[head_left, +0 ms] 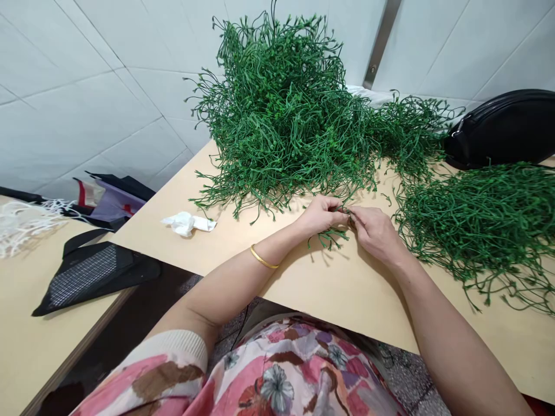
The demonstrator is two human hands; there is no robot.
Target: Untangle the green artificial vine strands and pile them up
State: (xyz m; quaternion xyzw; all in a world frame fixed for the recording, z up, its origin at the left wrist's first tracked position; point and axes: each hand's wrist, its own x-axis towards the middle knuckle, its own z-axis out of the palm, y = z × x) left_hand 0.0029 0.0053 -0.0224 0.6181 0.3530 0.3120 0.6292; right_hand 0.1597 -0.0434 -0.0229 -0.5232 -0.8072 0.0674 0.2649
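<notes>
My left hand (323,215) is closed on a small green artificial plant sprig (330,238), whose thin stems and budded tips hang out below the palm. Touching it fingertip to fingertip, my right hand (373,230) pinches at the sprig's end; the exact spot is hidden between the fingers. Both hands are low over the table, just in front of a tall heap of green artificial sprigs (281,115). A second pile of sprigs (485,219) lies to the right of my right hand.
A crumpled white tissue (184,223) lies on the tan table (160,231) at the left. At the back right stands a black bag (503,127). White wall tiles (87,69) rise behind. Another table at far left holds a black mesh item (87,274) and white strings (30,222).
</notes>
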